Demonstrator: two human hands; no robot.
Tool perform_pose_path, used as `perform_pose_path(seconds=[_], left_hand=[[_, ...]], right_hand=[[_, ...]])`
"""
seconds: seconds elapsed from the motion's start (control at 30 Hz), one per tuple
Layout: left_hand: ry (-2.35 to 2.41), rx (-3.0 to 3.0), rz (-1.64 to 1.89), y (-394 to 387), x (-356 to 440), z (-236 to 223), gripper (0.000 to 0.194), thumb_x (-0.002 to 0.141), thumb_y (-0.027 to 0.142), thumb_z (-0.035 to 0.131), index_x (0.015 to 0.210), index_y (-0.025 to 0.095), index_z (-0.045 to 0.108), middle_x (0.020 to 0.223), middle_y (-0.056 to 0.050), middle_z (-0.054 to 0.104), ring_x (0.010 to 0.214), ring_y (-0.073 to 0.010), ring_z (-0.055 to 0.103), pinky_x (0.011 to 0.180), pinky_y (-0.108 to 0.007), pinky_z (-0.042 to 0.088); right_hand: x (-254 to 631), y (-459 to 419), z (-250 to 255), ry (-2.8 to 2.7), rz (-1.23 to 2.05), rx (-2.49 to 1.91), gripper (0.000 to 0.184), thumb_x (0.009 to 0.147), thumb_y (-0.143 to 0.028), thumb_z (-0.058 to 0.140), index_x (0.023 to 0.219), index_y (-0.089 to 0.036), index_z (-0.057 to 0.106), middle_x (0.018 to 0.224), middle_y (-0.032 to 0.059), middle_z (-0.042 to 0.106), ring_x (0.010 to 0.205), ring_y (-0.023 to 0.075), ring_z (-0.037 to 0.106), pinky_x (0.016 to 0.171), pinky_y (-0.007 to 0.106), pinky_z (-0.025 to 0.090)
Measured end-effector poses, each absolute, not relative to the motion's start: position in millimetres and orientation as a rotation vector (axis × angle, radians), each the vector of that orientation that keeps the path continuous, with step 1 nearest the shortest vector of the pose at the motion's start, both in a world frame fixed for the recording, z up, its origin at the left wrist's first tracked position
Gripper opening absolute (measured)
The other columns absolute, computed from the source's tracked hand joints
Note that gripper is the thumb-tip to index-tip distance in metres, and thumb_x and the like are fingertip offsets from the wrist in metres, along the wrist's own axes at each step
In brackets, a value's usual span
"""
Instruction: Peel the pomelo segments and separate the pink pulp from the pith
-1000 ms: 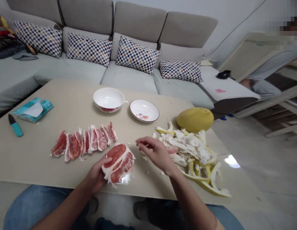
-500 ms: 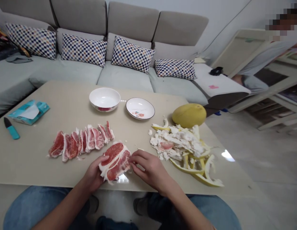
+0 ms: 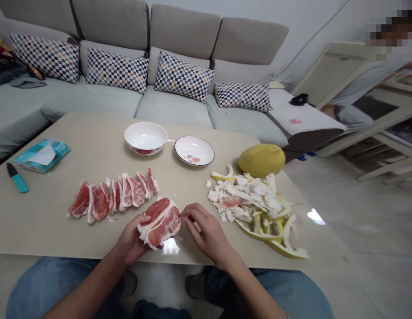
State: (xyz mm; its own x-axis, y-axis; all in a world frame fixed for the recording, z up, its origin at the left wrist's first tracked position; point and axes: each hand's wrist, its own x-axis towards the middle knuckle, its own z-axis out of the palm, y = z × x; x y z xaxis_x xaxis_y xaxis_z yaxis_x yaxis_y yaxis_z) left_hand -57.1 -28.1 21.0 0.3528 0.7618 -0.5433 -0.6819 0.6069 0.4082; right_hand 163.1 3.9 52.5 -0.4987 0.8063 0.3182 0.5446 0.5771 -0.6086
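My left hand (image 3: 132, 241) holds a chunk of peeled red pomelo (image 3: 164, 223) above the table's near edge, thumb on top and fingers underneath. Its red flesh shows between bands of white pith. My right hand (image 3: 206, 232) is at the chunk's right edge, with thumb and forefinger pinched together; whatever is between the fingertips is too small to make out. A row of separated pomelo segments (image 3: 104, 201) lies to the left, beyond my left hand. To the right of my right hand is a heap of white pith scraps (image 3: 248, 195) and yellow peel strips (image 3: 288, 252).
A whole yellow pomelo (image 3: 262, 160) stands behind the peel heap. A white bowl (image 3: 146, 137) and a dark-rimmed plate (image 3: 194, 150) sit at the table's far side. On the left are a tissue pack (image 3: 43, 156) and a teal-handled knife (image 3: 18, 178). Another person (image 3: 358, 93) is at the far right.
My right hand has shifted slightly down, its fingertips staying at the chunk's right edge. The loose pith hanging below the chunk looks shorter. My left hand keeps its hold.
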Motion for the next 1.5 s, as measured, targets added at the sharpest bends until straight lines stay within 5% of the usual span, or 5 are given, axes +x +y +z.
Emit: perform_pose_path(seconds=[0.37,0.87,1.03,1.27,1.5], left_hand=[[0.866,0.157,1.049,-32.3,-51.4,22.0,0.047,0.083,0.015,0.053,0.131,0.011,0.052,0.093,-0.012,0.077,0.083,-0.0282,0.073,0.078,-0.038,0.056],[0.879,0.131,1.047,-32.4,-51.9,24.9,0.050,0.079,0.015,0.058,0.128,0.011,0.054,0.092,-0.011,0.077,0.083,-0.0288,0.072,0.078,-0.038,0.055],[0.814,0.112,1.049,-28.8,-54.2,23.2,0.045,0.080,0.016,0.055,0.125,0.011,0.057,0.093,-0.013,0.076,0.084,-0.0295,0.072,0.076,-0.040,0.056],[0.806,0.158,0.990,-27.9,-54.4,17.1,0.035,0.084,0.023,0.054,0.115,0.010,0.064,0.087,-0.013,0.077,0.076,-0.0277,0.072,0.071,-0.040,0.057],[0.806,0.130,0.972,-27.2,-56.7,17.3,0.034,0.083,0.024,0.055,0.113,0.010,0.065,0.091,-0.014,0.076,0.077,-0.0281,0.072,0.067,-0.039,0.058]], right_hand=[[141.0,-22.2,33.7,-1.820,0.829,-1.243,0.023,0.085,-0.032,0.067,0.104,-0.022,0.061,0.087,0.0033,0.060,0.066,0.0137,0.057,0.062,0.027,0.051],[154.6,-7.7,49.3,-1.880,0.900,-1.380,0.009,0.070,-0.010,0.055,0.070,-0.018,0.059,0.065,-0.0012,0.060,0.059,0.0119,0.055,0.055,0.022,0.044],[168.1,11.1,65.6,-1.846,0.897,-1.376,0.008,0.077,-0.019,0.055,0.075,-0.018,0.062,0.065,-0.0005,0.063,0.057,0.0120,0.057,0.054,0.021,0.046],[174.8,137.2,86.3,-1.752,0.432,-1.481,0.019,0.079,-0.016,0.050,0.089,-0.016,0.066,0.096,0.0090,0.070,0.080,0.0182,0.065,0.077,0.031,0.051],[180.0,176.5,80.3,-1.829,0.386,-1.548,0.018,0.079,-0.016,0.055,0.085,-0.016,0.071,0.091,0.0125,0.072,0.087,0.0269,0.064,0.082,0.041,0.047]])
